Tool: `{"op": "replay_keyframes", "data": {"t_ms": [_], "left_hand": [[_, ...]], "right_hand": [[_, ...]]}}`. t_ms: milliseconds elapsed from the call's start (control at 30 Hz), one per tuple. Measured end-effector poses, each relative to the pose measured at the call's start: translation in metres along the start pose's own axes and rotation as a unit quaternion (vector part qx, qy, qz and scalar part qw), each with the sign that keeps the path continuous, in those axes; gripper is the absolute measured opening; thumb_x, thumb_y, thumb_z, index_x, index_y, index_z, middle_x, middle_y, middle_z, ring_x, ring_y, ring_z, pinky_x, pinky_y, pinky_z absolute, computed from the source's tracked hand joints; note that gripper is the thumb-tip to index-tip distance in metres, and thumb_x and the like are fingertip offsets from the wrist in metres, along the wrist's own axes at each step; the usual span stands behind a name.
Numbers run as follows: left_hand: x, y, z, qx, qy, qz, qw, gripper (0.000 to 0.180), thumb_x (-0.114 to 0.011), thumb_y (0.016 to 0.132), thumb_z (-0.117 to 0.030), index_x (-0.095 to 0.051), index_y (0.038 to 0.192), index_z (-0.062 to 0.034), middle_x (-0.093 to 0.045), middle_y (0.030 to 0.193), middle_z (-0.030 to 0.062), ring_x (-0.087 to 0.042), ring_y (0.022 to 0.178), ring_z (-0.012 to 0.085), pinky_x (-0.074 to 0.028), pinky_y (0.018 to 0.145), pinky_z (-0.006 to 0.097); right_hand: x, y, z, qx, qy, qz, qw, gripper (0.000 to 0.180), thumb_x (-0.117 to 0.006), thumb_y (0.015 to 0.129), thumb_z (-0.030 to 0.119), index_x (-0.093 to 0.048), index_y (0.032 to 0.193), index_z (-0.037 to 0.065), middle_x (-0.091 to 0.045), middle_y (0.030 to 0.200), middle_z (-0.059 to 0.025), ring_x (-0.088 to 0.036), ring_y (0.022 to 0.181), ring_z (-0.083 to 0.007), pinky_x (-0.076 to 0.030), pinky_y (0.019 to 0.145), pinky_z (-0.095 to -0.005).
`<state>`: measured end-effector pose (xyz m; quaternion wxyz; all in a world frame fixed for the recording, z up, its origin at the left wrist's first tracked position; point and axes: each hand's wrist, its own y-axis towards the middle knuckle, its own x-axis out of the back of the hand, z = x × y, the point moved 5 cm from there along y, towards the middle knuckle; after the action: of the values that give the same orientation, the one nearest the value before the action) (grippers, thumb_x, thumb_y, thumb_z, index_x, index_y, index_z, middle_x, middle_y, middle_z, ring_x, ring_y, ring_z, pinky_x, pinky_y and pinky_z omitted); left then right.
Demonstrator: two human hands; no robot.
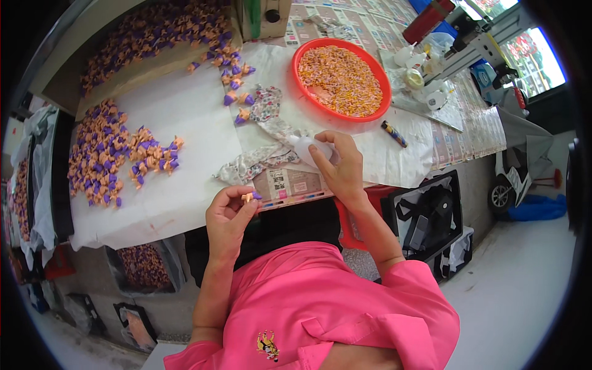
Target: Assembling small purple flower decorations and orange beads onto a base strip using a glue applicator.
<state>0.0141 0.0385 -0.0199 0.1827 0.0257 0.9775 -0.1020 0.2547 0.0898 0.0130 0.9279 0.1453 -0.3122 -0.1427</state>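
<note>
My left hand [227,213] pinches a small peach-and-purple plastic piece [250,197] between thumb and fingers, just off the table's front edge. Wrapped around a white squeeze bottle [304,148] is my right hand [339,161], above the front of the table. The bottle is tilted, its narrow end toward the upper left. Beneath and beside it lies a crumpled floral cloth [266,120]. Beyond my right hand a round red tray [386,102] holds a heap of tiny orange and pink pieces [339,80].
Loose piles of peach-and-purple pieces [102,154] cover the table's left, with more in a wooden box [166,105] behind. A dark marker-like tube [394,134] lies right of the tray. Bottles [410,58] and a metal stand [475,49] occupy the back right. An open black case [425,216] sits below.
</note>
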Motion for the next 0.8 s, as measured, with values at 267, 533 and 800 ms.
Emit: {"op": "replay_keyframes", "data": {"t_ms": [267, 533, 800], "left_hand": [[-0.006, -0.002, -0.005, -0.006, -0.015, 0.006, 1.000, 0.022, -0.065, 0.087, 0.001, -0.059, 0.108, 0.0020, -0.064, 0.093, 0.0069, -0.064, 0.083, 0.0122, -0.054, 0.077, 0.024], [-0.003, -0.005, -0.008, 0.002, -0.014, 0.005, 1.000, 0.022, -0.064, 0.086, 0.003, -0.059, 0.107, 0.0012, -0.064, 0.094, 0.0075, -0.064, 0.083, 0.0135, -0.055, 0.078, 0.027], [0.001, -0.008, -0.010, 0.003, -0.016, 0.004, 1.000, 0.022, -0.064, 0.086, 0.003, -0.059, 0.107, 0.0017, -0.064, 0.092, 0.0079, -0.064, 0.083, 0.0135, -0.056, 0.078, 0.027]], "right_hand": [[0.031, 0.079, -0.006, 0.146, -0.143, -0.045, 0.978, 0.015, -0.069, 0.078, 0.009, -0.070, 0.093, 0.007, -0.065, 0.091, -0.0103, -0.060, 0.090, -0.0284, -0.047, 0.081, -0.0378], [0.013, 0.134, -0.030, 0.047, -0.272, 0.110, 0.955, 0.009, -0.072, 0.073, 0.014, -0.073, 0.077, 0.006, -0.065, 0.078, -0.0139, -0.062, 0.080, -0.0295, -0.048, 0.075, -0.0401], [-0.001, 0.143, -0.041, 0.053, -0.275, 0.145, 0.949, 0.012, -0.070, 0.072, 0.013, -0.070, 0.076, 0.001, -0.066, 0.076, -0.0145, -0.064, 0.072, -0.0300, -0.050, 0.069, -0.0411]]}}
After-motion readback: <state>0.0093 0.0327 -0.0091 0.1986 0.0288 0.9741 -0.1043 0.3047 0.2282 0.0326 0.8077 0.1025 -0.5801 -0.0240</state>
